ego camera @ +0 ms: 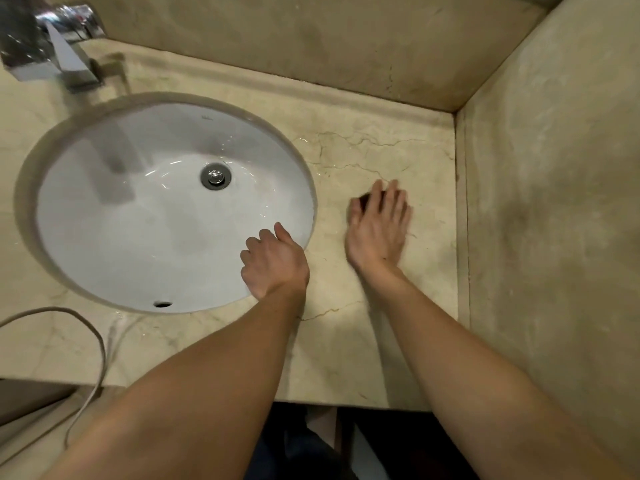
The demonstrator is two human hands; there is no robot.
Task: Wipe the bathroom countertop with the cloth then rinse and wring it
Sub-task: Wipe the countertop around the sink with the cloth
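Head view looks down on a beige marble countertop point(381, 344) with a white oval sink point(149, 230) set beneath it. The right hand point(377, 230) lies flat on the counter to the right of the basin, between the sink's rim and the counter's right edge, where the side wall point(554, 202) rises. Its fingers are stretched out and slightly apart, pointing toward the back edge, and the hand is blurred. Under it sits the cloth point(364, 201), of which only a small dark patch shows between thumb and forefinger; the rest is hidden by the palm.

The left hand point(273, 263) is at the sink's right front rim, partly over the basin. Its fingers are curled inward with the tips hidden beneath the hand. Nothing shows in them, and I cannot tell whether they grip the rim.

A chrome drain point(215, 176) sits in the bottom of the basin, and an overflow hole point(162, 304) is in its front wall. A chrome faucet point(52, 53) stands at the counter's back left corner. A pale cable point(98, 344) loops across the counter's front left part and drops over its front edge.
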